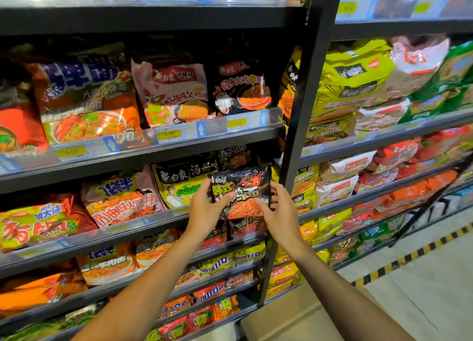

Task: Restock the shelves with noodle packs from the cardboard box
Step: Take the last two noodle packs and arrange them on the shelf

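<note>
A black noodle pack with red and orange print is held upright in front of the third shelf, near its right end. My left hand grips its left edge, and my right hand grips its right edge and lower corner. Behind the pack, more black packs of a similar kind stand on that shelf. The cardboard box lies low between my forearms, its flap showing at the bottom of the view.
Dark metal shelves hold rows of noodle packs with price tags on clear rails. A black upright post divides this bay from the right bay. Pale floor with yellow-black hazard tape lies to the right.
</note>
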A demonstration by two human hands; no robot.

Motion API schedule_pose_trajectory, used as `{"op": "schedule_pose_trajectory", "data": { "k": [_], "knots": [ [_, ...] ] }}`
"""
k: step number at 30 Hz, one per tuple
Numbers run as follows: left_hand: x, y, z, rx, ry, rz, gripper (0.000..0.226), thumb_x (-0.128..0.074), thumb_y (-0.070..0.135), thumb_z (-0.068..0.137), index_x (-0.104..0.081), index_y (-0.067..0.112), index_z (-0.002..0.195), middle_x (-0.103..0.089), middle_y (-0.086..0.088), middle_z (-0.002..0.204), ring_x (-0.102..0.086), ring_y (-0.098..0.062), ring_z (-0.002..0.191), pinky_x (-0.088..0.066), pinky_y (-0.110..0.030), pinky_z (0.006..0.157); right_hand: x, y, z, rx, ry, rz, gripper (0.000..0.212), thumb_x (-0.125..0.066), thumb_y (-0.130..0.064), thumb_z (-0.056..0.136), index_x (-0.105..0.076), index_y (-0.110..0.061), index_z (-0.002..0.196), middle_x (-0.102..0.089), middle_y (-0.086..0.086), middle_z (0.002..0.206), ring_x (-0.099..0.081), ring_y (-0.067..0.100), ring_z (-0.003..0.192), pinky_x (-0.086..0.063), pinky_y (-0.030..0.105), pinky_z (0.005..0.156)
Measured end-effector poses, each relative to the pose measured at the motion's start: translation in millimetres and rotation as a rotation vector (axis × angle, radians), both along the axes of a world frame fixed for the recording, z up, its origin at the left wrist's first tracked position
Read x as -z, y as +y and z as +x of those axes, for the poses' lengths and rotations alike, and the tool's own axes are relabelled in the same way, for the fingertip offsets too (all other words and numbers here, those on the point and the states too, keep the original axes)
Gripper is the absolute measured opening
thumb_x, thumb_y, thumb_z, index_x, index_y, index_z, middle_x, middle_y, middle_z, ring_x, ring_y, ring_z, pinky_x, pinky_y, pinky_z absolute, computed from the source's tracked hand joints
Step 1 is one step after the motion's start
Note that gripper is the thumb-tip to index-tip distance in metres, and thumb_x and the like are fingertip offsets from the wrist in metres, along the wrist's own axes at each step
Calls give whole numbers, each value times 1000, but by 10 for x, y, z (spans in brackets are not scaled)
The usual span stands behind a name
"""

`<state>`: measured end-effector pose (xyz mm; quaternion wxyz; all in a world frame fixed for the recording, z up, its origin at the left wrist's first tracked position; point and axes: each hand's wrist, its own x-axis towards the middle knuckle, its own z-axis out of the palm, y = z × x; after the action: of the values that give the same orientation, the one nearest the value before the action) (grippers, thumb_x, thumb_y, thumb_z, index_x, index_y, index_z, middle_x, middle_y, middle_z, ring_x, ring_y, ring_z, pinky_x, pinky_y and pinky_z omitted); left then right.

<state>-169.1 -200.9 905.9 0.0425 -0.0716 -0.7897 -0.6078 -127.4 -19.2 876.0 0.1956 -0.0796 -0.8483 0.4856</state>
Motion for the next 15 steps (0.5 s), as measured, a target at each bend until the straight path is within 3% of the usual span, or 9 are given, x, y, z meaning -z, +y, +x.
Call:
{"op": "schedule_pose_trajectory", "data": {
  "k": [2,4,6,11,13,15],
  "knots": [
    [-31,0,-60,-22,11,-56,83,-73,37,87,-32,10,153,-36,2,153,-34,-21,144,-32,-42,118,-38,-11,-75,45,35,-8,54,-66,-44,92,-45,-27,139,-55,-10,130,-54,7,110,-51,26,89],
    [-79,-3,-110,-21,53,-79,63,-68,36,91,-44,11,145,-40,5,133,-42,-16,128,-38,-44,112,-83,-51,-137,102,73,-67,49,-65,-37,94,-48,-24,138,-55,-8,126,-53,8,109,-47,23,88],
    [-72,-24,-153,-9,63,-55,57,-63,34,95,-44,16,146,-39,6,126,-43,-11,120,-40,-39,111,-108,-111,-206,152,115,-110,44,-65,-34,95,-51,-23,135,-55,-10,122,-54,8,107,-47,23,87],
    [39,-137,-139,32,122,-77,53,-56,25,100,-38,34,150,-42,19,132,-42,2,126,-34,-13,100,-106,-209,-396,231,139,-260,39,-63,-30,97,-56,-20,134,-56,-10,118,-54,7,103,-51,31,93],
    [73,-191,-114,33,154,-103,53,-57,22,100,-40,33,149,-40,20,141,-39,2,132,-31,-15,106,-134,-220,-434,249,152,-307,39,-63,-29,97,-57,-19,135,-58,-7,119,-54,7,106,-50,30,95],
    [102,-255,-88,-15,228,-183,50,-58,21,99,-43,31,146,-40,15,146,-34,-5,138,-29,-28,115,-161,-238,-473,270,180,-336,38,-62,-28,98,-57,-19,135,-60,-6,120,-55,7,108,-49,26,94]
  ]
}}
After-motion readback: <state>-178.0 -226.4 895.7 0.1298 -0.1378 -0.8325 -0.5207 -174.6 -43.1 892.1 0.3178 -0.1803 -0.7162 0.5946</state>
